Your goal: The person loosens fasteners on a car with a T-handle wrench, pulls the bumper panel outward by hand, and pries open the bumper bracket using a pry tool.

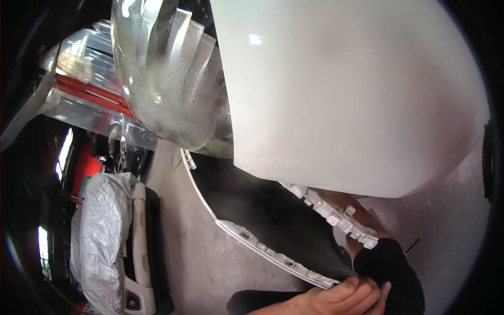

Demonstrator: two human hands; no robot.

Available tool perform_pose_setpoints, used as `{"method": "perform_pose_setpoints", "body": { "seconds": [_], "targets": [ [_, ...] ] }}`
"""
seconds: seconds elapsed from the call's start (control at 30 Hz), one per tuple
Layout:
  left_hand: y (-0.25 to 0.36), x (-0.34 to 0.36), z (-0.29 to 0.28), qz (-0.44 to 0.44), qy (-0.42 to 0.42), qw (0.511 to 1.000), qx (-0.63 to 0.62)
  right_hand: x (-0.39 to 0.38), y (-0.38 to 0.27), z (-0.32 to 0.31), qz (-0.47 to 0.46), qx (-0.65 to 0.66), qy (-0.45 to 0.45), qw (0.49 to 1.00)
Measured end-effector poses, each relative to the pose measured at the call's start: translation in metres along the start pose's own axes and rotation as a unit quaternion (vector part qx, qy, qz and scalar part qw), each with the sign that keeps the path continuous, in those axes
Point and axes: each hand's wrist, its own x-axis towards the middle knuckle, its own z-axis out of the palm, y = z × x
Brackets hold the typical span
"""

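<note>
My left hand [349, 297] comes in from the lower edge, its fingers curled around the near corner of a bumper cover [262, 210]. That cover has a black inner face and a thin white rim, and it hangs tilted below the car. Above it are a white fender panel [341, 94] and a clear headlight [173, 89] with droplets on its lens. A pale notched bracket [336, 212] sticks out from under the fender. Behind it shows bare skin, which I cannot tell as an arm or a leg. My right hand is not seen.
To the left, a car door panel [139, 236] stands with crumpled plastic sheeting [102, 231] on it. Farther back are plastic-wrapped parts [100, 52] and a red bar [94, 97]. Black cloth [391, 268] lies close beside my hand. The floor [184, 252] is grey.
</note>
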Motion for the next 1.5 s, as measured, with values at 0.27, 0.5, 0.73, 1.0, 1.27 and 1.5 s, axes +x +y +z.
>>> {"method": "perform_pose_setpoints", "body": {
  "seconds": [0.27,0.5,0.73,1.0,1.27,1.5],
  "targets": [
    [-0.005,0.002,0.0,0.01,0.01,1.0,-0.01,0.002,0.001,0.003,-0.01,0.005,0.002,1.0],
    [-0.002,0.013,-0.009,-0.046,-0.021,0.999,-0.019,-0.008,-0.002,-0.001,-0.041,0.015,0.01,0.999],
    [-0.003,0.011,-0.013,-0.037,-0.073,0.996,0.035,-0.045,-0.012,-0.024,-0.245,0.036,0.125,0.961],
    [-0.011,0.017,-0.006,-0.039,-0.081,0.996,-0.002,-0.208,-0.001,-0.087,-0.18,-0.14,0.087,0.97],
    [-0.031,0.032,0.007,-0.034,-0.115,0.993,-0.006,-0.233,-0.024,-0.099,-0.008,-0.051,0.128,0.99],
    [-0.085,0.003,-0.089,-0.088,0.128,0.987,-0.031,-0.268,-0.169,-0.182,-0.051,-0.113,0.441,0.889]
  ]
}}
